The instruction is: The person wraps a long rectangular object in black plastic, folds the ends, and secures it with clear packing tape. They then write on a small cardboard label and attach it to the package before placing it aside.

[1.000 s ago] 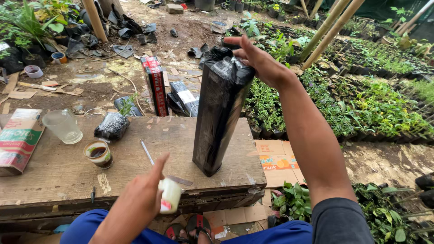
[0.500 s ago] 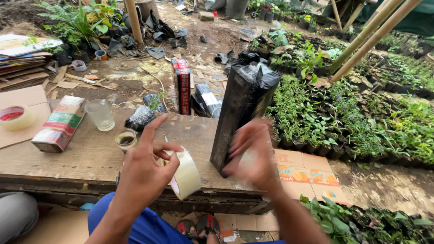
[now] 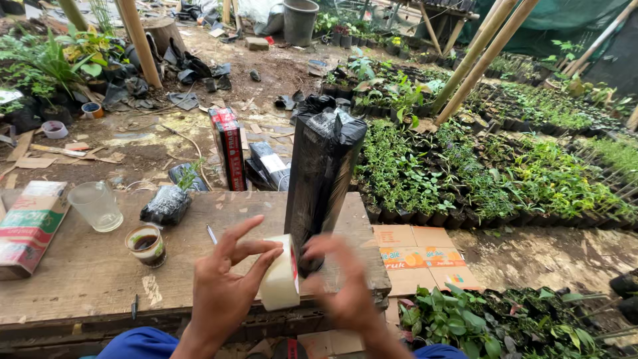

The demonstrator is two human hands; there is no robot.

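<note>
Your left hand [image 3: 229, 282] grips the white tape roll [image 3: 281, 274] between thumb and fingers, lower over the bench than half a second back. Your right hand [image 3: 342, 282], blurred, sits just beside the roll; can't tell its grip. It has left the tall black plastic-wrapped bundle [image 3: 322, 176], which stands upright on the wooden bench [image 3: 80, 272]. Small cup [image 3: 145, 244] and clear tumbler [image 3: 97, 205] unmoved at left.

Outdoor plant nursery; seedling rows in black bags [image 3: 505, 179]; bamboo poles [image 3: 485, 53]; dirt ground; plank workbench [image 3: 80, 272].
</note>
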